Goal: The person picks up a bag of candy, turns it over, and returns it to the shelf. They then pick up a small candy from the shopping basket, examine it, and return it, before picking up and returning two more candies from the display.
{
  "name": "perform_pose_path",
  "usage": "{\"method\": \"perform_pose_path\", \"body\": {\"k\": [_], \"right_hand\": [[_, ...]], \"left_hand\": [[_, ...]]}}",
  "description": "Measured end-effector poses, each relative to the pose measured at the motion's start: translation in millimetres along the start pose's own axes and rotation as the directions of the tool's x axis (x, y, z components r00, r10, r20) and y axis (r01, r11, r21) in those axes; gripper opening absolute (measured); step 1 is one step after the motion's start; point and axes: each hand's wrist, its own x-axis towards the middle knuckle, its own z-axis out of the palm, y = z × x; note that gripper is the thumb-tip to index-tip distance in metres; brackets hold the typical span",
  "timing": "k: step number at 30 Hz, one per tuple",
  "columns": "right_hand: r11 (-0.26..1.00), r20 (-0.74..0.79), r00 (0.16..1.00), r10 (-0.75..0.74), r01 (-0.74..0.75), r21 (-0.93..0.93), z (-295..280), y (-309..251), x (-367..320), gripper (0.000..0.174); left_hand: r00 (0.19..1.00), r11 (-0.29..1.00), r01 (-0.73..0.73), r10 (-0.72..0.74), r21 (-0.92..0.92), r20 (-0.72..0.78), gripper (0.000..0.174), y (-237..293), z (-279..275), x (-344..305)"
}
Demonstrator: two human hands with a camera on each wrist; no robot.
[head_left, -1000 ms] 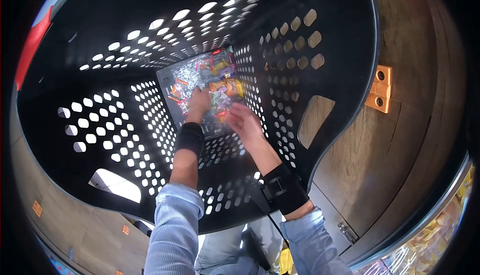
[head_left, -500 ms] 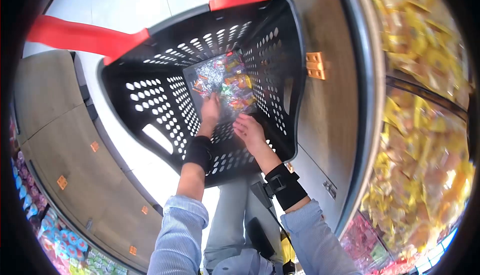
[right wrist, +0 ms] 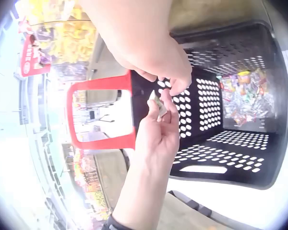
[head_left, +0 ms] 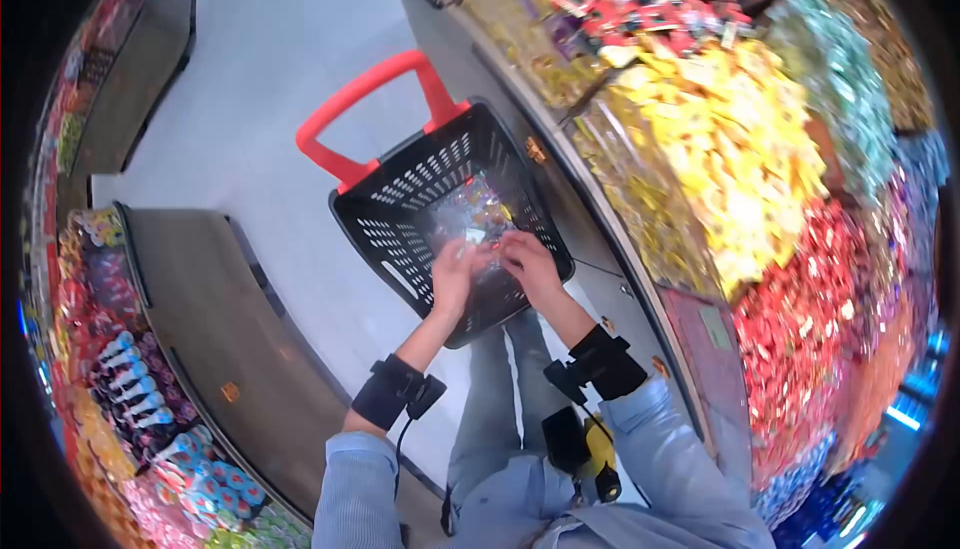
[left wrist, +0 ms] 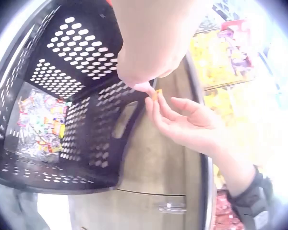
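Above the near part of the black basket (head_left: 345, 211), my left hand (head_left: 455, 274) and right hand (head_left: 530, 264) meet at their fingertips. In the right wrist view, my left hand (right wrist: 158, 139) pinches a small whitish packet (right wrist: 159, 106) beside the curled fingers of my right hand (right wrist: 144, 43). The left wrist view shows a small orange piece (left wrist: 157, 94) at the fingertips of my right hand (left wrist: 189, 127), touching those of my left hand (left wrist: 149, 43). Wrapped sweets (left wrist: 41, 122) lie at the basket's bottom.
The basket has a red handle (head_left: 345, 114) and stands on the pale floor (head_left: 260, 139) against a wooden cabinet. Bins of yellow packets (head_left: 740, 149) and red packets (head_left: 800, 339) line the right side. A wooden display (head_left: 215, 299) with more packets stands on the left.
The head view has drawn back from the basket, which looks smaller and lower. Both my hands have risen from inside it, and their fingertips have come together.
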Motion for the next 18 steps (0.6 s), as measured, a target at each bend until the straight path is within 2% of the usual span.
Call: {"method": "perform_pose_path", "body": {"k": [1, 3, 6, 9, 10, 11, 13, 16, 18], "right_hand": [[0.996, 0.036, 0.995, -0.088, 0.088, -0.003, 9.2, -15.1, -20.9, 0.028], [0.994, 0.091, 0.991, -0.097, 0.100, -0.032, 15.8, -29.2, -39.0, 0.029], [0.910, 0.297, 0.896, -0.332, 0.387, -0.150, 38.5, -70.3, -107.5, 0.027], [0.796, 0.334, 0.868, -0.367, 0.479, -0.370, 50.0, -101.0, -165.9, 0.024], [0.826, 0.342, 0.867, -0.363, 0.469, -0.313, 52.1, -109.0, -186.9, 0.020], [0.841, 0.353, 0.854, -0.382, 0.479, -0.250, 50.8, -112.3, -203.4, 0.018], [0.834, 0.349, 0.818, -0.457, 0.530, -0.149, 45.7, -118.7, -231.3, 0.012], [0.682, 0.322, 0.701, -0.636, 0.706, -0.192, 26.5, -119.2, -256.5, 0.009], [0.751, 0.304, 0.765, -0.568, 0.632, -0.189, 15.3, -128.0, -281.7, 0.008]], "left_hand": [[1.000, 1.000, -0.001, 0.001, -0.007, 0.026, 0.022, 21.9, 7.5, -19.4], [0.997, 0.999, -0.007, 0.010, -0.031, 0.078, 0.025, 41.1, 13.8, -35.7], [0.978, 0.994, -0.052, 0.070, -0.094, 0.198, 0.030, 99.2, 41.1, -99.6], [0.952, 0.981, -0.177, 0.150, 0.080, 0.268, 0.026, 126.4, 56.3, -147.4], [0.927, 0.982, -0.188, 0.172, 0.016, 0.333, 0.026, 137.8, 66.3, -164.9], [0.912, 0.970, -0.225, 0.176, 0.095, 0.370, 0.026, 141.4, 69.0, -175.0], [0.881, 0.978, -0.206, 0.165, 0.044, 0.444, 0.024, 156.4, 85.6, -199.5], [0.840, 0.956, -0.286, 0.219, 0.061, 0.496, 0.019, 150.9, 101.2, -219.7], [0.799, 0.950, -0.306, 0.221, 0.062, 0.559, 0.017, 152.7, 115.6, -234.1]]}}
